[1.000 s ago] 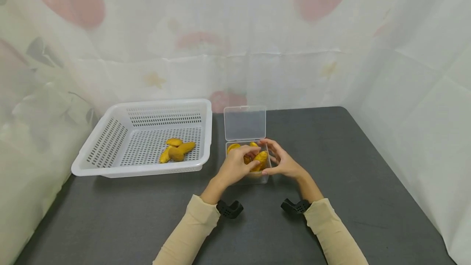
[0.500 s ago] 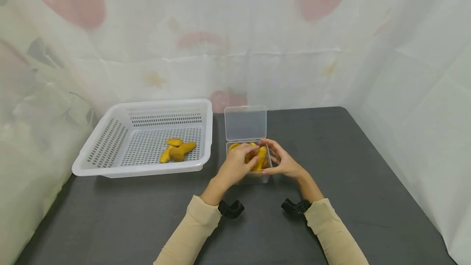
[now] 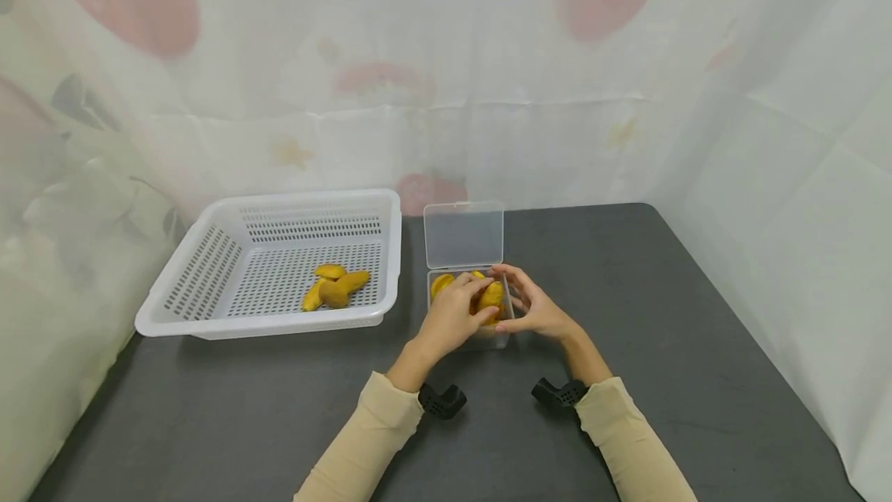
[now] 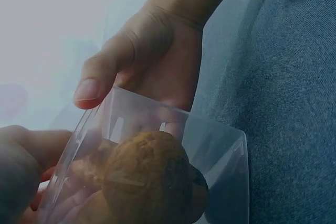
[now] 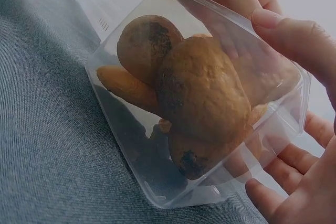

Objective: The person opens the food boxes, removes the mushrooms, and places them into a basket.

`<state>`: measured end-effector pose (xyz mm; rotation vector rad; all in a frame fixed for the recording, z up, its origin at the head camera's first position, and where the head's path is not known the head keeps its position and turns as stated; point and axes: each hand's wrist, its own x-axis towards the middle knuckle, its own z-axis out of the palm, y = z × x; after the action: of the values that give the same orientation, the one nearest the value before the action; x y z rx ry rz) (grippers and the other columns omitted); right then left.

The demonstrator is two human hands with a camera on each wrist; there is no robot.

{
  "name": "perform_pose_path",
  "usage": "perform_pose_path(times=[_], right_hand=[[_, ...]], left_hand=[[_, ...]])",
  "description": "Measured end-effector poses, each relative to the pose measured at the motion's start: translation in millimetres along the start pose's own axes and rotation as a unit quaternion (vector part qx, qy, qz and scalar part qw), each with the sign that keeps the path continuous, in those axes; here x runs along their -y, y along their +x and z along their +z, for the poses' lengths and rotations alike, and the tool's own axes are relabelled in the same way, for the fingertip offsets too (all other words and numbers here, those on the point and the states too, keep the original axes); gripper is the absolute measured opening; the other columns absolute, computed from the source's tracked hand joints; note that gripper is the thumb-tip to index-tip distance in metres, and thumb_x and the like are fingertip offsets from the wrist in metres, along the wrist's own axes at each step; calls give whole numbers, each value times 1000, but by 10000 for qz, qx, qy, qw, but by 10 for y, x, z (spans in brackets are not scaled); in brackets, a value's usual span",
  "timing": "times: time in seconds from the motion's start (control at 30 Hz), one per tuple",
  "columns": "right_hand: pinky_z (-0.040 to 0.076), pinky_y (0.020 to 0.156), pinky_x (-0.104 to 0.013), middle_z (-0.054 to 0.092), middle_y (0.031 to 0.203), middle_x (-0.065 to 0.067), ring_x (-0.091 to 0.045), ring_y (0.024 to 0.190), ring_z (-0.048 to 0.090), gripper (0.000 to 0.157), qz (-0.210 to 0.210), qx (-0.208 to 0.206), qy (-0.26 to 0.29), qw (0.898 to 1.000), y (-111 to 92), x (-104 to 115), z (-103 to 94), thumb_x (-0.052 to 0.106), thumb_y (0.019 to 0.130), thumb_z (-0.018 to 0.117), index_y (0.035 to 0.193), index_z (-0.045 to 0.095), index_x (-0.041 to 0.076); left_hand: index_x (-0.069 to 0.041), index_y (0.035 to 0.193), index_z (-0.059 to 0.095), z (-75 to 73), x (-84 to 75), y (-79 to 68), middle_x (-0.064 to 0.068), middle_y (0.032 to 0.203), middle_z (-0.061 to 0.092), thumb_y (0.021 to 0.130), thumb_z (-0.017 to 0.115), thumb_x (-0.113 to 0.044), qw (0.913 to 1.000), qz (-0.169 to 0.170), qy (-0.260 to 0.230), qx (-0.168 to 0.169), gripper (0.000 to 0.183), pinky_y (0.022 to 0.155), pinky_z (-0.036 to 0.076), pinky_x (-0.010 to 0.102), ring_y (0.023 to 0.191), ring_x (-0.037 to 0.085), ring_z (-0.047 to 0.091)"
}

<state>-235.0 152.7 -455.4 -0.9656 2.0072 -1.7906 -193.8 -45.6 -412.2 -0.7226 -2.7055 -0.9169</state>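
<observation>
Near the middle of the table stands a clear plastic box (image 3: 481, 342), its hinged lid (image 3: 464, 235) raised at the back. My left hand (image 3: 446, 320) reaches over the open top. Its thumb and fingers pinch a yellow-brown, lumpy, potato-like piece (image 3: 493, 296). My right hand (image 3: 540, 313) grips the box's right side, thumb at the front rim and fingers along the wall. Through the clear wall in the right wrist view, several such pieces (image 5: 202, 87) lie piled together, some with dark patches. The left hand partly hides the contents from above.
To the left is a white perforated plastic basket (image 3: 163, 324) with several yellow-brown pieces (image 3: 334, 295) near its right side. A dark grey cloth covers the table (image 3: 669, 347). Patterned curtains (image 3: 418, 37) hang behind and at both sides.
The held piece has turned among the left fingers, standing upright half a second ago and leaning now. My left hand has shifted slightly right. The right hand stays on the box.
</observation>
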Motion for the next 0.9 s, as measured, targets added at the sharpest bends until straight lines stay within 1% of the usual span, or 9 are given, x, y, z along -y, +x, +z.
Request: perform_pose_path(times=[0.1, 0.2, 0.33, 0.4, 0.5, 0.6, 0.7, 0.8, 0.9], right_hand=[[17, 114, -74, 19, 156, -29, -50, 146, 13, 97, 11, 11, 11, 10000, 2, -3, 4, 20, 78, 81, 149, 19, -1], [16, 114, -74, 19, 156, -28, -50, 146, 13, 98, 39, -4, 23, 10000, 5, -6, -1, 22, 77, 82, 149, 19, -1], [16, 113, -74, 20, 156, -28, -50, 146, 12, 98, 23, -18, 9, 10000, 9, -5, -6, 22, 77, 82, 149, 20, 0], [17, 113, -74, 20, 155, -28, -50, 146, 12, 98, -12, -8, -17, 10000, 10, 0, -4, 22, 77, 82, 149, 20, -1], [18, 113, -74, 20, 155, -29, -50, 146, 13, 97, -27, 6, -59, 10000, 12, 3, 0, 22, 78, 81, 149, 19, -1], [17, 114, -74, 17, 157, -28, -49, 147, 11, 99, 82, -2, -76, 9999, 9, 4, 1, 24, 78, 81, 150, 18, 1], [14, 114, -74, 14, 158, -26, -48, 148, 8, 100, 207, -28, -53, 9998, 8, 0, -2, 26, 78, 81, 151, 18, 2], [13, 114, -74, 15, 158, -26, -47, 149, 6, 99, 224, -53, -63, 9997, 4, -7, -8, 25, 78, 81, 151, 18, 2], [14, 114, -74, 16, 157, -27, -46, 149, 5, 98, 176, -55, -98, 9998, 0, -13, -10, 22, 78, 81, 150, 18, 1]], left_hand=[[-3, 120, 65, -18, 3, -7, 8, 99, 62, 87, 72, -21, 9996, -93, -281, 19, 38, 66, 48, 17, 77, 12, 54], [-4, 119, 65, -51, 7, -8, 8, 100, 66, 86, 72, -18, 9980, -132, -608, 84, 36, 71, 54, 21, 81, 13, 58], [-4, 117, 65, -75, 32, -12, 10, 107, 70, 85, 72, -16, 9958, -94, -905, 61, 35, 79, 60, 32, 89, 19, 66], [-4, 117, 65, -81, 46, -14, 10, 108, 70, 84, 73, -16, 9951, -27, -993, 10, 35, 80, 60, 33, 91, 20, 67], [-3, 116, 64, -95, 65, -13, 11, 108, 71, 84, 73, -15, 9936, 71, -1123, -46, 35, 80, 60, 32, 93, 21, 68], [-3, 117, 63, -141, 72, 1, 13, 107, 70, 85, 73, -14, 9878, 90, -1545, -162, 36, 81, 60, 31, 92, 23, 69], [-2, 116, 62, -206, 77, 15, 15, 107, 70, 84, 73, -12, 9788, 67, -2011, -374, 36, 83, 60, 32, 92, 25, 70], [-2, 116, 61, -268, 80, 18, 15, 107, 70, 84, 73, -12, 9735, 13, -2231, -507, 35, 86, 60, 33, 94, 26, 70], [-2, 115, 61, -302, 92, 18, 16, 109, 70, 85, 72, -12, 9687, -118, -2422, -526, 34, 88, 59, 32, 97, 27, 70]])
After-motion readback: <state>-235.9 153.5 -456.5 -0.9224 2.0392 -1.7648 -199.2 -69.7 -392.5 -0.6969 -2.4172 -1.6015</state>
